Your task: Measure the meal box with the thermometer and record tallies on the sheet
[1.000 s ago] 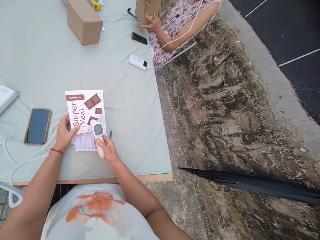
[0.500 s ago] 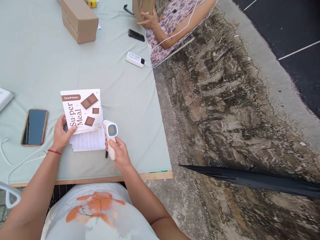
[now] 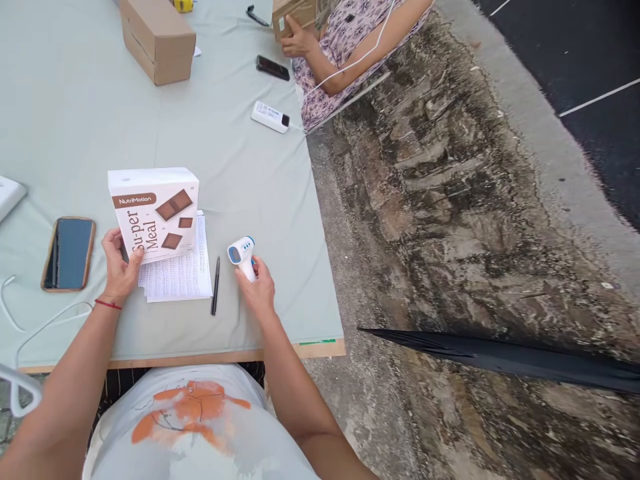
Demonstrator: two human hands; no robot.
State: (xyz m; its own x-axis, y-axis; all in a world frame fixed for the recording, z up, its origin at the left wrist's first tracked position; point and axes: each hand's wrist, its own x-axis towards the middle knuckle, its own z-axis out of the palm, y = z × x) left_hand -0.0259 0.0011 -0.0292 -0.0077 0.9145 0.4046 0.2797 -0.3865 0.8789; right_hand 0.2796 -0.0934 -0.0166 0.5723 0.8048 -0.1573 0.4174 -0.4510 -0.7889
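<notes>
My left hand (image 3: 121,267) grips the lower left corner of a white box (image 3: 155,213) printed "NutriMotion Su-per Meal" with brown chocolate pieces. The box is tilted so its front and top side both show. Beneath its lower edge lie printed paper sheets (image 3: 177,281), partly covered by it. In my right hand (image 3: 259,288) is a white and blue infrared thermometer (image 3: 243,257), held by its handle, its small screen turned to the upper left. Between the sheets and that hand lies a black pen (image 3: 215,287) on the cloth.
A phone in a brown case (image 3: 69,255) and a white cable (image 3: 50,323) lie at left. Farther back are a cardboard box (image 3: 157,43), a white device (image 3: 270,117) and a black device (image 3: 273,67). Across the table, another person's hand (image 3: 299,39) holds a brown box (image 3: 300,15).
The thermometer has moved right, away from the white box, and turned, uncovering the pen. My left hand has tilted the white box, bringing its top side into view. The other person's box has turned.
</notes>
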